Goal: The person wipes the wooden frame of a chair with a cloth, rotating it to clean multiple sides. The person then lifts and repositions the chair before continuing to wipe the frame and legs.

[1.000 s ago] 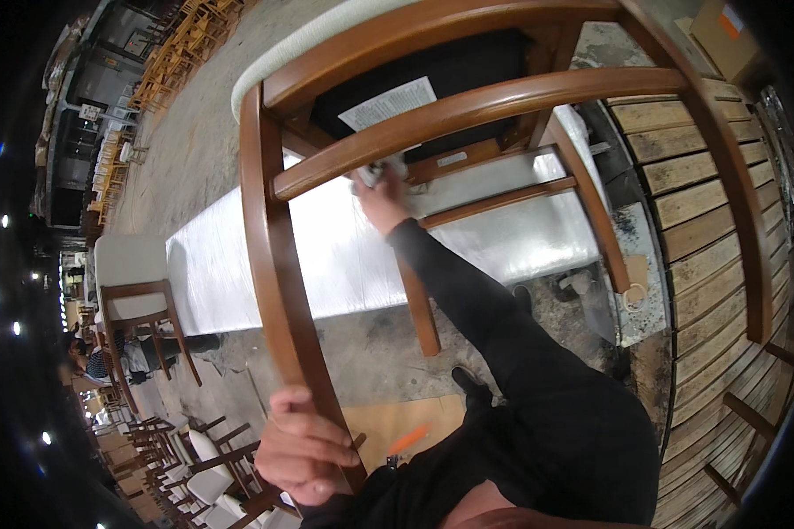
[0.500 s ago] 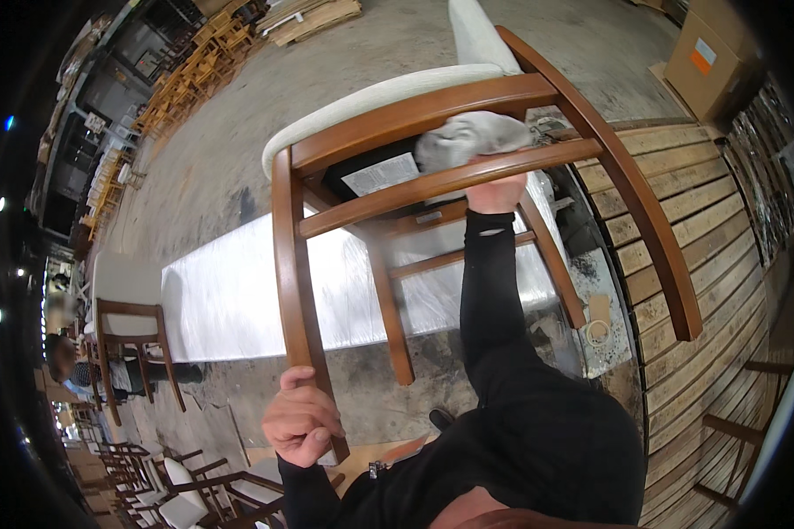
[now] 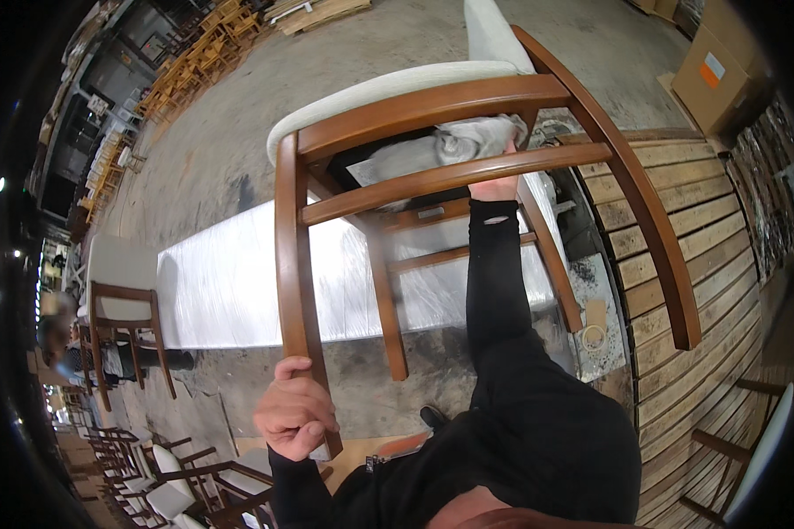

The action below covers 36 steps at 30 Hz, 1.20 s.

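Note:
A brown wooden chair with a pale cushioned seat is tipped up in front of me, legs toward me. My left hand grips the foot of its near left leg. My right hand, in a black sleeve, reaches up behind a cross rail and presses a grey cloth against the wood under the seat. Part of the right hand is hidden by the rail.
A long plastic-wrapped white slab lies on the concrete floor below the chair. Wooden pallets lie to the right, a cardboard box at the upper right. More chairs stand at the left and lower left.
The chair has tilted and turned so the seat edge shows more. My right hand with the cloth has slid up and right along the frame. My left hand still holds the leg.

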Each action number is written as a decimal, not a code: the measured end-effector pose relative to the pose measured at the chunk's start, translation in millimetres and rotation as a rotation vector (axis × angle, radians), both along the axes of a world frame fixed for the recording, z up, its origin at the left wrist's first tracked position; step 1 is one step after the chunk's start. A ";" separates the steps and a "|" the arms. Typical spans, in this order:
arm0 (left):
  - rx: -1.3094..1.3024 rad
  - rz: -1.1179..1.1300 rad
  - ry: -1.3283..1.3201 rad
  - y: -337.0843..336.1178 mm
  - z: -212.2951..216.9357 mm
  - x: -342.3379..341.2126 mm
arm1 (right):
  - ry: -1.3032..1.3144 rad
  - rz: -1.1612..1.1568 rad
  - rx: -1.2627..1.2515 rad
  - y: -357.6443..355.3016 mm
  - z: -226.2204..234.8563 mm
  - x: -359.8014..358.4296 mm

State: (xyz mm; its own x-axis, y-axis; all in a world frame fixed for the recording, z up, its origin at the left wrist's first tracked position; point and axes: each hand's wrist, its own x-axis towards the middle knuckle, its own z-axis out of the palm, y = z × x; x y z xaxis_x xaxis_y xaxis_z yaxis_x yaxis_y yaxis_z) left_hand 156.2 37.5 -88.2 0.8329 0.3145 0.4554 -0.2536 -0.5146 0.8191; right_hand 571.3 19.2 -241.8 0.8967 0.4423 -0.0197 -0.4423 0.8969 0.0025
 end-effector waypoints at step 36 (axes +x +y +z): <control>-0.001 -0.088 0.005 9.4 1.6 -1.9 | -0.698 -0.065 -1.281 135.7 -10.6 -137.6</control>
